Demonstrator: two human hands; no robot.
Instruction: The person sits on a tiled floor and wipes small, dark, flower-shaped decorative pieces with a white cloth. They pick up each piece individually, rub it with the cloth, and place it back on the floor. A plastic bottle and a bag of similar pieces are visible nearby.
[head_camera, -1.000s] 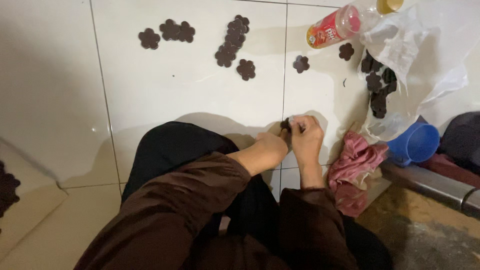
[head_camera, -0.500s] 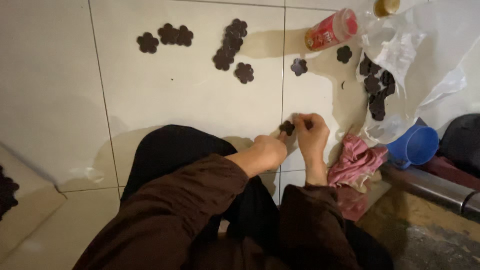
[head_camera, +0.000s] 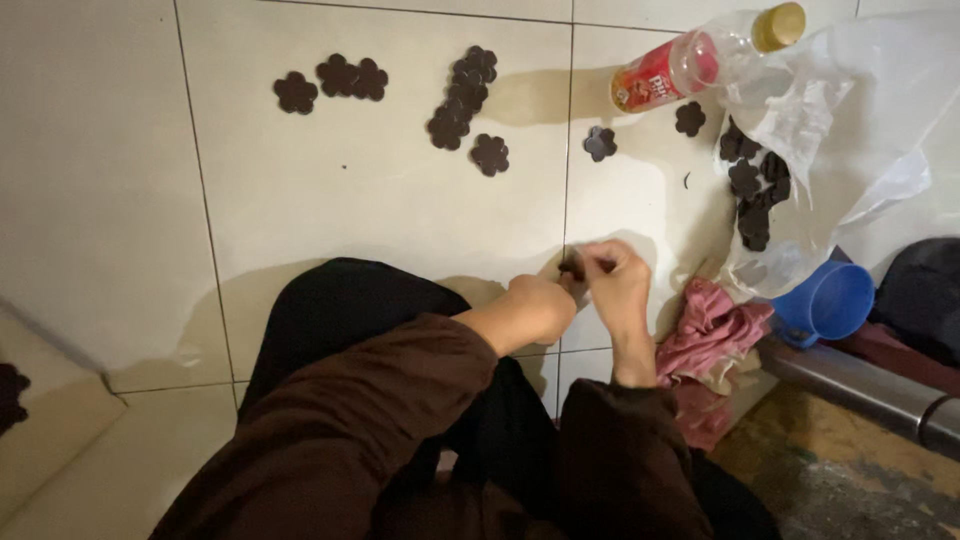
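Both hands lower vs 0.5 s ago; left hand (head_camera: 540, 305) & right hand (head_camera: 615, 285) fingers pinch dark flower piece (head_camera: 572, 266).

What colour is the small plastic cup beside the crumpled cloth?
Blue; the small plastic cup shows best in the head view.

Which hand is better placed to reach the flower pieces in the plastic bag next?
The right hand, probably. It sits on the side of the plastic bag and the dark pieces spilling from it. The left hand is farther away and would have to cross over. Both pinch a small dark piece.
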